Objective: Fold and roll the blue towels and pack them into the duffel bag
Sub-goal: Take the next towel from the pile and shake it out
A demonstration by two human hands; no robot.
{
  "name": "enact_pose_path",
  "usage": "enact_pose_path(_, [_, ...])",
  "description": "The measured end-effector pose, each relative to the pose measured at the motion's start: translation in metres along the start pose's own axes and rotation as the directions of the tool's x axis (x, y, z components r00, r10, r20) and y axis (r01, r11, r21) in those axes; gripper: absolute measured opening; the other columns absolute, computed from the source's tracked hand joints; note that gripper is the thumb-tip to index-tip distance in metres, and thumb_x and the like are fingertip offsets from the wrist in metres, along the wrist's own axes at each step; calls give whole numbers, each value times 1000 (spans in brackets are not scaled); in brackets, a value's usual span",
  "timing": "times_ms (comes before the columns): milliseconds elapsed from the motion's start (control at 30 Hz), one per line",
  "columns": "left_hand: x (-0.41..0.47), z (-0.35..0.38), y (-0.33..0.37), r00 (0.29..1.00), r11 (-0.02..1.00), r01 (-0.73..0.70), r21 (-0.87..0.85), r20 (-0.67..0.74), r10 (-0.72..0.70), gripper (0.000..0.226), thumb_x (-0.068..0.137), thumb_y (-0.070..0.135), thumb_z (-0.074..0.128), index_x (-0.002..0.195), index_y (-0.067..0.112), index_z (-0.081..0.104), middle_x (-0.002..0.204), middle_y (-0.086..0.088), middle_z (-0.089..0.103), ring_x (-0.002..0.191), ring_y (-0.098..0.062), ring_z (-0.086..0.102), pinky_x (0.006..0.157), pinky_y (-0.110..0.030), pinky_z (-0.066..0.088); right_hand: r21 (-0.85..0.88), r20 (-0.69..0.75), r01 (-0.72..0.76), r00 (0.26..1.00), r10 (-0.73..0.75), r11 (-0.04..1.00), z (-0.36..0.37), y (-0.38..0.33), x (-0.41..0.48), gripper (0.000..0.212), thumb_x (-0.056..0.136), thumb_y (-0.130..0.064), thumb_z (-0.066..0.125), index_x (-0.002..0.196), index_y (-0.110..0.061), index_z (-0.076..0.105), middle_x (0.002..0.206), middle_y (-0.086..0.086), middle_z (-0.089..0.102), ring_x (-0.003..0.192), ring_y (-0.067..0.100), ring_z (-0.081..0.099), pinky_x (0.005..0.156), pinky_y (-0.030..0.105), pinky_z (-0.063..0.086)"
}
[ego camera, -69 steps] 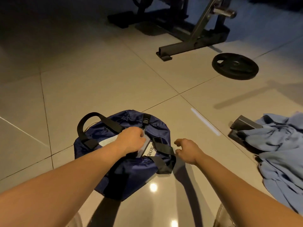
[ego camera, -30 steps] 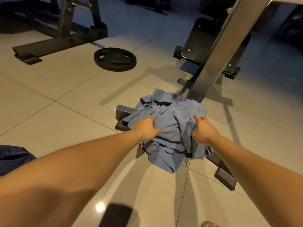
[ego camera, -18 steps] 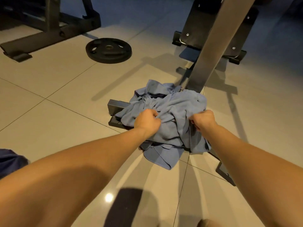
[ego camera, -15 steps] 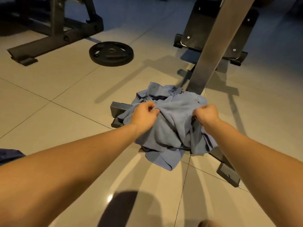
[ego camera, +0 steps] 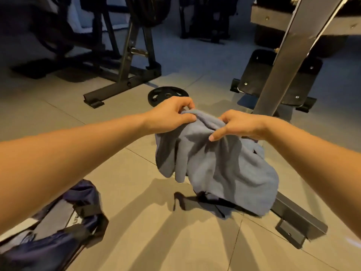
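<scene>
A crumpled light blue towel (ego camera: pixel 214 169) hangs in the air above the tiled floor, held up at its top edge by both hands. My left hand (ego camera: pixel 172 114) pinches the towel's upper left part between thumb and fingers. My right hand (ego camera: pixel 238 124) grips the upper right part, thumb pointing left over the cloth. More blue cloth (ego camera: pixel 222 211) lies on the floor under the hanging towel, partly hidden by it. The navy duffel bag (ego camera: pixel 58 231) with black straps lies at the lower left, under my left forearm.
A metal bench frame (ego camera: pixel 293 222) runs along the floor at the right, its slanted post (ego camera: pixel 289 61) rising behind my right hand. A black weight plate (ego camera: pixel 162 94) lies flat behind my left hand. A dark rack base (ego camera: pixel 117 85) stands further back left.
Both hands have lifted the towel off the pile and up into the air. The view has swung left and tilted up, bringing the duffel bag back in at the lower left.
</scene>
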State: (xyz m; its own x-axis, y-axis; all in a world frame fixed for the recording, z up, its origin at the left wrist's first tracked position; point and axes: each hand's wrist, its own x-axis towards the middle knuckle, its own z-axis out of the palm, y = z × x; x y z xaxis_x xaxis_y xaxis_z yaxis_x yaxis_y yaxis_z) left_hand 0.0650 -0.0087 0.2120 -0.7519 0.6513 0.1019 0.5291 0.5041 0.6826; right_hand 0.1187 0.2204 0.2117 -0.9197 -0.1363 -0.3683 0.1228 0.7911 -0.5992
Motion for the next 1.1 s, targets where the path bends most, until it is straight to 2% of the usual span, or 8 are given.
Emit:
enact_pose_path(100, [-32,-34,1,932,957,285,-56,249,-263,18,90,29,76,91,15,64,88,-5,70,84,-15,66,71,-28,54,33,112,7,994,-10,999,-9,-31,-20,31,82,-30,81,104,-9,74,98,9,77,92,28,75,89,46,60])
enact_pose_path(200, [-62,-48,4,823,894,437,-99,445,-354,13,89,13,72,100,10,66,102,-11,71,103,-26,67,93,-37,54,1,131,48,990,-47,999,-2,-64,-29,22,84,-19,79,104,-11,73,98,8,78,89,25,75,84,40,61])
enact_pose_path(367, [-108,-47,7,777,681,586,-438,543,-320,16,73,20,68,82,13,77,98,-12,73,92,-27,67,92,-39,50,2,207,163,965,-160,987,22,-98,-36,23,90,-5,69,113,-1,68,104,12,75,97,26,73,92,40,59])
enact_pose_path(500, [-127,-47,0,796,532,599,-598,517,-315,21,77,25,64,59,16,67,78,-5,58,76,-17,52,83,-31,42,-30,236,209,952,-197,977,40,-108,-35,26,90,-5,68,115,1,64,107,15,73,98,28,73,92,45,59])
enact_pose_path(700, [-140,-66,-9,877,827,456,-329,321,-356,7,90,6,67,87,13,67,74,3,66,80,-18,59,78,-33,51,-41,233,203,954,-188,978,61,-114,-37,34,81,-13,79,111,-4,65,109,16,71,104,34,69,96,50,56])
enact_pose_path(800, [-143,-78,-12,911,896,398,-199,198,-361,30,88,13,76,115,21,66,93,-6,69,93,-24,67,86,-39,55,37,350,173,920,-175,984,67,-125,-40,41,83,-26,81,118,-9,67,113,10,73,105,27,71,97,46,56])
enact_pose_path(900, [-145,-82,-5,936,931,339,-136,149,-319,20,88,20,77,107,20,74,101,-6,75,96,-21,70,89,-39,55,130,401,166,893,-205,978,76,-139,-43,36,93,-41,67,116,-14,70,111,2,75,104,19,70,94,38,56])
enact_pose_path(1100, [-153,-101,-12,921,911,382,-155,140,-363,21,83,32,80,88,12,73,88,-6,73,82,-16,67,76,-31,53,97,32,306,950,-310,947,77,-134,-28,27,94,-34,67,75,-15,62,77,2,63,81,16,58,76,34,47])
